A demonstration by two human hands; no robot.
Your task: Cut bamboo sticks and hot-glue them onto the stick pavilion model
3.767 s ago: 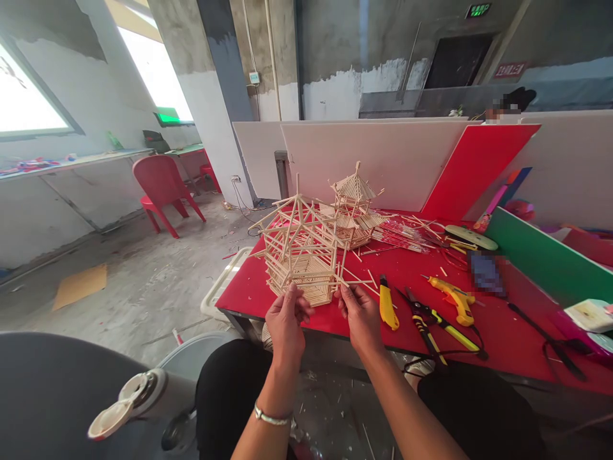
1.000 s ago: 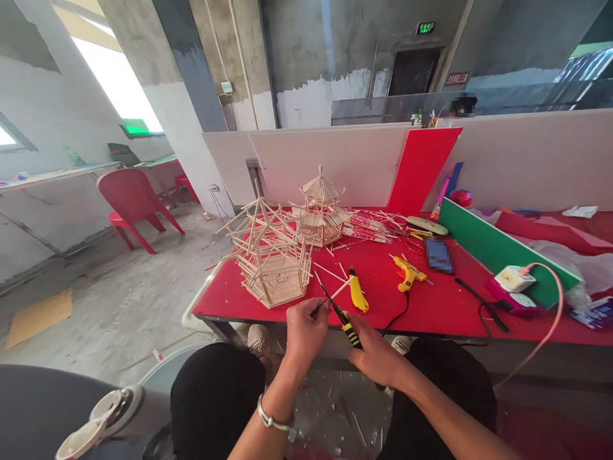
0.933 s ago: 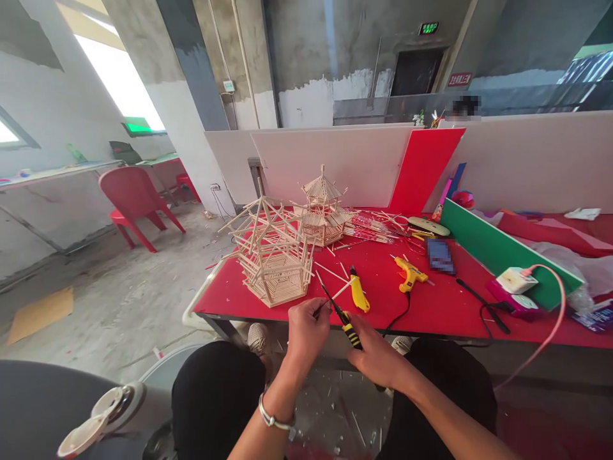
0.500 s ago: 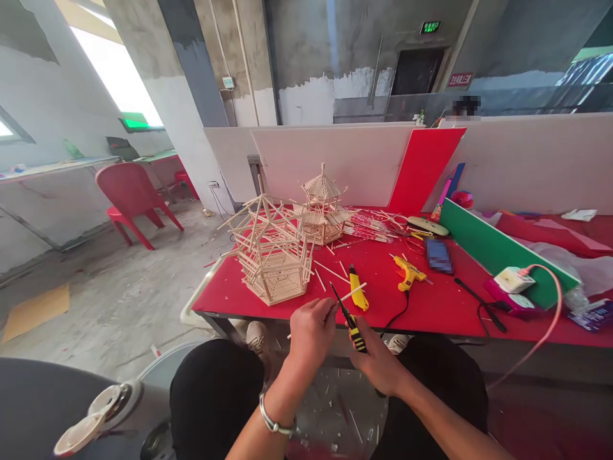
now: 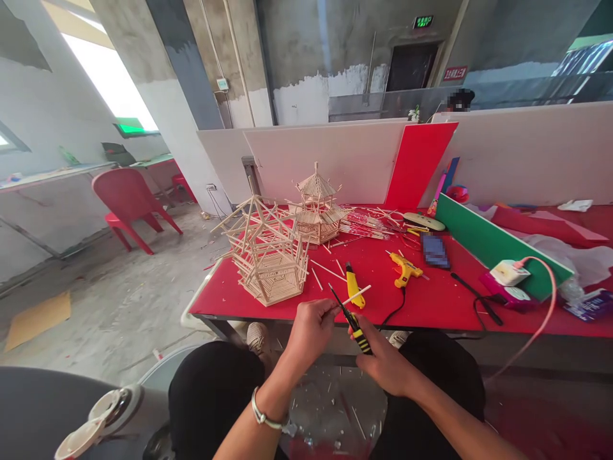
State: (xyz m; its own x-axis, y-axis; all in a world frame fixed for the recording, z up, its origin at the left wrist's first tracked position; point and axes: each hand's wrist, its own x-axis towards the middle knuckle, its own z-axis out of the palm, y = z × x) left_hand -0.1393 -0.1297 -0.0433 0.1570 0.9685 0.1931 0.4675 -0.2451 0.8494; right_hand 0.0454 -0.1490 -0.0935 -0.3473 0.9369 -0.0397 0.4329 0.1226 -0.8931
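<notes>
My left hand (image 5: 313,326) is closed, pinching a thin wooden stick (image 5: 359,294) that points to the upper right. In my right hand (image 5: 385,361) is a hand tool (image 5: 360,337) with a black-and-yellow striped handle and a narrow dark pointed end; its exact kind is unclear. The dark end crosses the stick just beyond my left fingertips; whether it grips the stick cannot be told. Both hands are in front of the table's near edge. Behind them on the table lies a yellow utility knife (image 5: 353,287). An open stick framework (image 5: 275,268) stands to the left.
A roofed stick pavilion (image 5: 317,211) stands behind the framework. Bundled sticks (image 5: 366,223), a yellow glue gun (image 5: 405,268), a phone (image 5: 435,250) and a white charger (image 5: 509,273) lie on the red table (image 5: 287,313). A green board (image 5: 498,246) stands at right; a lidded container (image 5: 119,409) is lower left.
The view has shifted slightly, so the table scene sits a little further left. My hands have moved slightly right relative to the table, still holding the stick and the tool.
</notes>
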